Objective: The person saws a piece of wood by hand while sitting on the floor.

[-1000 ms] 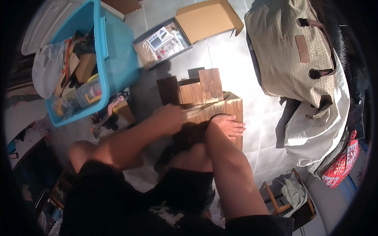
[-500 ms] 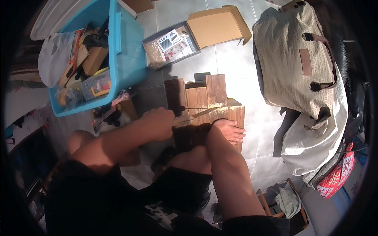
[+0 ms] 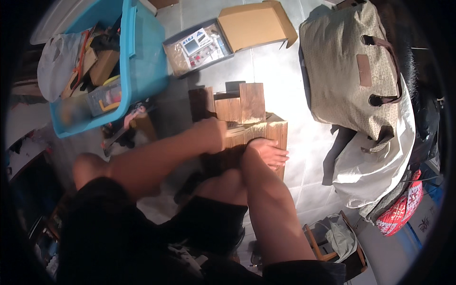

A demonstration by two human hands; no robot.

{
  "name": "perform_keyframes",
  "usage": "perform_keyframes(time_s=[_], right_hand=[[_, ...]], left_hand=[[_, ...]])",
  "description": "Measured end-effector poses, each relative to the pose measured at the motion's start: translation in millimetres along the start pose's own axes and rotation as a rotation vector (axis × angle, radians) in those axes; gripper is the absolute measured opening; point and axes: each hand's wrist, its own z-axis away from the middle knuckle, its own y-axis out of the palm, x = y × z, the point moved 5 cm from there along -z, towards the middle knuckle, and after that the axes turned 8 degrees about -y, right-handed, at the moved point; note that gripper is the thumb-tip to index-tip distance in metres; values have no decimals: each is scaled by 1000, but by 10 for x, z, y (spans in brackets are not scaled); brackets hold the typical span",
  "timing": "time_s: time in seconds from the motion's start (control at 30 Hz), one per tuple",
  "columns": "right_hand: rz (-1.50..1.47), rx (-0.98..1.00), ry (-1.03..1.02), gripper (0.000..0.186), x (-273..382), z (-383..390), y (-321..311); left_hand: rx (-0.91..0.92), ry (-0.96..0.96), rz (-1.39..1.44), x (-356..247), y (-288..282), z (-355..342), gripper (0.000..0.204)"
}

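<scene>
A brown wooden piece [image 3: 276, 130], built like a box of boards, rests on the pale tiled floor in front of me. Closed in a fist, my left hand [image 3: 213, 136] grips a narrow tool [image 3: 243, 128] that lies across the boards. Its pale handle showed earlier; now the fist hides it, and I cannot make out the exact kind of tool. My right hand [image 3: 268, 152] presses flat on the near right part of the wood, fingers stretched out. Yellowish dust or bare wood shows along the edge by the tool. Two raised boards [image 3: 252, 102] stand beyond it.
At the far left a turquoise bin [image 3: 126, 61] holds tools and bags. An open cardboard box [image 3: 256, 26] with packets lies beyond the wood. To the right slump a beige handbag [image 3: 339, 71] and a white cloth [image 3: 375, 180]. A small wooden-framed seat [image 3: 332, 242] stands near right.
My left fist has slid right and slightly forward along the wood, and less of the tool shows. The right hand keeps its place on the wood. The whole view has shifted a little.
</scene>
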Motion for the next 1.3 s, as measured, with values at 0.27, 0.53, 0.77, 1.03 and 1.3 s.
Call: perform_keyframes(time_s=[0.27,0.53,0.77,1.03,1.3], right_hand=[[15,-21,49,69,-14,-254,-70],[32,14,39,69,-245,-28,85],[-2,-9,101,69,-77,-204,-152],[-64,-5,92,69,27,-193,-162],[-77,-20,66,70,23,12,-166]], left_hand=[[143,91,-135,61,-193,301,31],[30,4,6,-94,45,-105,29],[84,9,-10,43,-172,281,29],[73,87,-42,180,-123,173,26],[39,34,-55,100,75,-94,26]])
